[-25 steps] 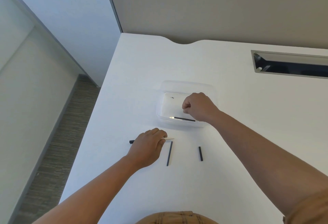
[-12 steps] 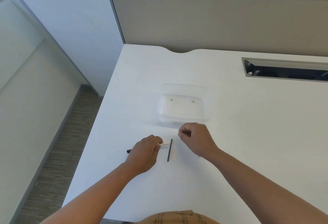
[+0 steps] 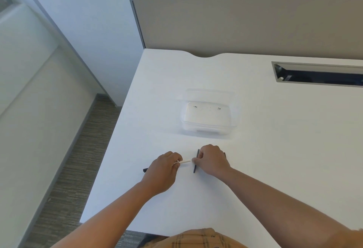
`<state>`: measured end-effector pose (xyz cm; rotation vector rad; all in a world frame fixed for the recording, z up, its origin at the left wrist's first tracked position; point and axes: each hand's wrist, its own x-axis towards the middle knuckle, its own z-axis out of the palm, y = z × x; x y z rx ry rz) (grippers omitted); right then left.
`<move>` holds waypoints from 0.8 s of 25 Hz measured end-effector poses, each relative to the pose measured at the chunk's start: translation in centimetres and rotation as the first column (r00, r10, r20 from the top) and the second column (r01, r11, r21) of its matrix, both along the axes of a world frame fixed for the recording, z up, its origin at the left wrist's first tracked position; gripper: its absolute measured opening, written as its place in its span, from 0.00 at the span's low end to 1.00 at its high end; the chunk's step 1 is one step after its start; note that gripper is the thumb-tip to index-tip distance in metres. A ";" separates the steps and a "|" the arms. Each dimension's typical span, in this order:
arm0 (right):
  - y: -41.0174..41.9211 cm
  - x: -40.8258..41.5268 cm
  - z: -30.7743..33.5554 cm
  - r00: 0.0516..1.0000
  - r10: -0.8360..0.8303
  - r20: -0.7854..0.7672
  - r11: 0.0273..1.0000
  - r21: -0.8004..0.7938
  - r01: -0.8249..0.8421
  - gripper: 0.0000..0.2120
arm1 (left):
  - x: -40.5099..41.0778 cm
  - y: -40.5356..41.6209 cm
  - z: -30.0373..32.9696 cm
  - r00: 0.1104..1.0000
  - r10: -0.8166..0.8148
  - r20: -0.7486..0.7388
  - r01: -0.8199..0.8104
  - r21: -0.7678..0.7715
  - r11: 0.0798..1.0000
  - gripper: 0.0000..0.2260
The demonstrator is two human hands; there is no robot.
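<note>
Head view showed the left hand (image 3: 163, 171) curled round a white-tipped stick (image 3: 184, 161), whose middle was hidden. The right hand (image 3: 212, 161), fingers bent, met a dark stick (image 3: 194, 169); what it pinched was unclear.

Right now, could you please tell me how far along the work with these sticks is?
Done: the clear container holds no sticks. In hand: the left hand grips a white-tipped stick, and the right hand has its curled fingers at that tip, over a black stick lying on the desk; what it grips I cannot tell. Left: probably joining or sorting these pieces.
</note>
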<state>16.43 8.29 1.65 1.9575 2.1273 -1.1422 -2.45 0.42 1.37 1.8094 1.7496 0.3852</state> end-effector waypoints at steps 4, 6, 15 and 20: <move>-0.5 1.4 0.1 0.998 -0.007 -0.065 0.998 -0.059 0.003 0.05 | 0.0 -0.2 0.1 1.000 0.004 0.016 -0.004 0.013 1.000 0.07; -0.6 2.1 0.4 0.967 -0.119 -0.225 0.991 -0.082 0.103 0.06 | 0.2 -0.1 0.2 0.999 0.007 0.035 -0.007 0.023 1.000 0.07; -0.5 3.5 3.2 0.339 -0.607 -0.719 0.778 -0.451 0.437 0.02 | 1.6 0.9 1.3 0.954 0.148 0.260 -0.150 -0.013 0.989 0.08; -0.5 3.9 3.4 0.277 -0.632 -0.724 0.754 -0.494 0.432 0.02 | 2.2 1.5 1.8 0.921 0.197 0.337 -0.191 -0.050 0.980 0.07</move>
